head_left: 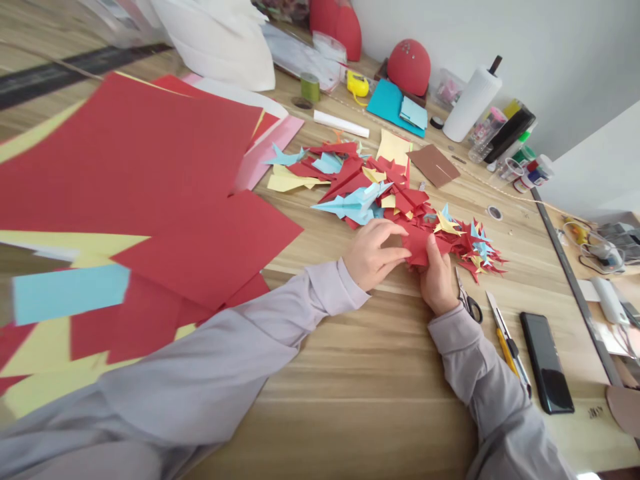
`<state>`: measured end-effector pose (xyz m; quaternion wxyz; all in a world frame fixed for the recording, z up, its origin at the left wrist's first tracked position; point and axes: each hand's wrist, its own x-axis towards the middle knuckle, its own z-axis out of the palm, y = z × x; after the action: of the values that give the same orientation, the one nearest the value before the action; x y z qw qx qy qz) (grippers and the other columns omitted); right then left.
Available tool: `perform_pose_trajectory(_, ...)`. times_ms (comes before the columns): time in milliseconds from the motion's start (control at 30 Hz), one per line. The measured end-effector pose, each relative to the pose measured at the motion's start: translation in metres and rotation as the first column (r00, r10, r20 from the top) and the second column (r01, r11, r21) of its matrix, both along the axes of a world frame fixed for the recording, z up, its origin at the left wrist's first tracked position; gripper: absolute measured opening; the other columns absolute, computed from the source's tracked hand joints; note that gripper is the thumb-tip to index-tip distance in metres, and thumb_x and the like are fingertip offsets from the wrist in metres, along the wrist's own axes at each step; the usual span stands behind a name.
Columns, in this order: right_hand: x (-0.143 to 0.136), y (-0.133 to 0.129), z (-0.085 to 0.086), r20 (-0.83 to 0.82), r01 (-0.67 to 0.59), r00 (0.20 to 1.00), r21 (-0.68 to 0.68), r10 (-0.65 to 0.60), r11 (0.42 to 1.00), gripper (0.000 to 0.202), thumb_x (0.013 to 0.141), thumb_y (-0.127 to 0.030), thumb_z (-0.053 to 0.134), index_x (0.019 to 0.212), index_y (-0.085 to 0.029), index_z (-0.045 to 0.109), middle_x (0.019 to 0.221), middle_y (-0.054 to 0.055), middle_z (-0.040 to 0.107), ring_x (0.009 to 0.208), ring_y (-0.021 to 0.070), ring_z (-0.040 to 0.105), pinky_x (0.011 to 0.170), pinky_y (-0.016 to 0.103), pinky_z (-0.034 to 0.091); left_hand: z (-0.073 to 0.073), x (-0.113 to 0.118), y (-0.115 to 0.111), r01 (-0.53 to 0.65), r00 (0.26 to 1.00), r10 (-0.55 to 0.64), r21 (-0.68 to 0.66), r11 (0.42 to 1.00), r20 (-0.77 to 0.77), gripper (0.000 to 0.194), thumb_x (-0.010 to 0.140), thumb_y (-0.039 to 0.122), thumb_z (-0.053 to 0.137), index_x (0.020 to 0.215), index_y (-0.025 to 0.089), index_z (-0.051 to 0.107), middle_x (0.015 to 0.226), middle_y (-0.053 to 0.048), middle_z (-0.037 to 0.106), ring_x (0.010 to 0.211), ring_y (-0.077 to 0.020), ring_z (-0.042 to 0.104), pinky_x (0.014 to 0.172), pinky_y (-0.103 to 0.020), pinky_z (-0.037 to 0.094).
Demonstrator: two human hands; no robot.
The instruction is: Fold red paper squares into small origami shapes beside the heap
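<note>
Paper (419, 245), small and red, held between both hands in front of the near side of a heap of folded shapes (345, 183). Clamped at its right side by the fingers of the right hand (439, 280), thumb flat on top, the rest mostly hidden. At its left edge, the left hand (377, 252), forefinger and thumb showing a gap between them; whether closed on the edge, cannot tell. On both arms, long grey sleeves (240, 327).

Just beyond, in the heap, mostly red with light blue and pale yellow: a pointed light blue paper plane (355, 205) toward the left, spiky pieces (480, 247) at the right end. Beside the right wrist, black-handled scissors (473, 307), then a utility knife (510, 347) with yellow on it, then a black smartphone (546, 363), all flat on the wood-grain counter (350, 400).

Behind the heap, a brown card (434, 165), a white tube (341, 124), a teal folder (385, 107), a yellow tape measure (357, 84) and a green roll (310, 88). Farther back, near the wall (500, 33), a red dome (409, 67) dotted with silver and a white ribbed bottle (473, 103).

Off left, a large red sheet (165, 153) over yellow and pink ones; nearer, a blurred light blue strip (70, 293).
</note>
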<state>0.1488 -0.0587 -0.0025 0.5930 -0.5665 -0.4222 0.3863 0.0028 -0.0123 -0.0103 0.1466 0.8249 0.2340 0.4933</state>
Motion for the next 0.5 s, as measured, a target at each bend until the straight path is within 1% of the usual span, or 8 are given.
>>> perform_pose_trajectory(100, 0.001, 0.0, 0.003, -0.075, -0.07, 0.995, -0.038, 0.067, 0.997, 0.051, 0.082, -0.065, 0.036, 0.075, -0.02, 0.059, 0.063, 0.001, 0.062, 0.055, 0.0136, 0.057, 0.05, 0.027, 0.046, 0.005, -0.001, -0.003, 0.046, 0.998, -0.041, -0.097, 0.994, 0.045, 0.016, 0.084, 0.025, 0.052, 0.082, 0.023, 0.068, 0.103, -0.008, 0.067, 0.105, -0.0222, 0.055, 0.092, -0.042, 0.041)
perform_pose_trajectory(167, 0.003, 0.001, 0.005, -0.136, -0.075, 0.988, -0.033, 0.07, 0.997, 0.055, 0.083, -0.066, 0.032, 0.071, -0.019, 0.058, 0.061, 0.002, 0.059, 0.052, 0.0123, 0.055, 0.048, 0.025, 0.044, 0.007, -0.001, -0.007, 0.061, 0.995, -0.043, -0.198, 0.978, 0.093, 0.019, 0.086, 0.024, 0.049, 0.086, 0.021, 0.067, 0.097, -0.008, 0.069, 0.098, -0.0202, 0.06, 0.091, -0.037, 0.042)
perform_pose_trajectory(267, 0.004, 0.003, 0.006, -0.228, 0.025, 0.973, 0.004, -0.024, 1.0, 0.049, 0.082, -0.062, 0.04, 0.07, -0.018, 0.059, 0.062, 0.001, 0.058, 0.052, 0.0107, 0.053, 0.046, 0.023, 0.042, 0.007, 0.0, -0.011, 0.004, 0.974, 0.084, -0.387, 0.922, 0.21, 0.018, 0.085, 0.027, 0.051, 0.089, 0.019, 0.067, 0.091, -0.008, 0.069, 0.088, -0.0185, 0.063, 0.086, -0.031, 0.045)
perform_pose_trajectory(300, 0.005, 0.004, 0.005, -0.244, 0.052, 0.969, 0.013, -0.047, 0.999, 0.046, 0.081, -0.06, 0.043, 0.071, -0.018, 0.059, 0.063, 0.001, 0.058, 0.053, 0.0105, 0.054, 0.047, 0.023, 0.042, 0.007, 0.0, -0.01, -0.001, 0.961, 0.125, -0.452, 0.892, 0.246, 0.018, 0.083, 0.028, 0.053, 0.09, 0.018, 0.067, 0.091, -0.007, 0.07, 0.086, -0.0182, 0.063, 0.083, -0.029, 0.046)
perform_pose_trajectory(367, 0.004, 0.005, 0.003, -0.243, 0.065, 0.968, 0.021, -0.058, 0.998, 0.04, 0.08, -0.056, 0.049, 0.075, -0.018, 0.059, 0.066, 0.0, 0.058, 0.056, 0.0106, 0.054, 0.049, 0.023, 0.043, 0.006, 0.001, -0.007, 0.04, 0.939, 0.166, -0.575, 0.817, 0.301, 0.019, 0.08, 0.03, 0.058, 0.089, 0.017, 0.068, 0.088, -0.007, 0.07, 0.082, -0.0177, 0.064, 0.079, -0.027, 0.048)
perform_pose_trajectory(433, 0.003, 0.004, 0.001, -0.205, 0.048, 0.978, 0.024, -0.043, 0.999, 0.035, 0.078, -0.053, 0.054, 0.082, -0.019, 0.06, 0.072, 0.0, 0.059, 0.061, 0.011, 0.056, 0.054, 0.023, 0.045, 0.006, 0.002, -0.001, 0.119, 0.926, 0.168, -0.683, 0.72, 0.338, 0.02, 0.074, 0.031, 0.064, 0.085, 0.015, 0.068, 0.083, -0.007, 0.07, 0.077, -0.0177, 0.064, 0.075, -0.028, 0.05)
perform_pose_trajectory(500, 0.003, 0.003, 0.0, -0.143, 0.034, 0.989, 0.033, -0.029, 0.999, 0.031, 0.076, -0.05, 0.059, 0.087, -0.02, 0.06, 0.077, -0.001, 0.059, 0.065, 0.0111, 0.056, 0.057, 0.023, 0.046, 0.006, 0.003, 0.004, 0.2, 0.913, 0.158, -0.748, 0.633, 0.377, 0.022, 0.069, 0.032, 0.068, 0.082, 0.013, 0.069, 0.08, -0.007, 0.071, 0.076, -0.0181, 0.064, 0.074, -0.029, 0.051)
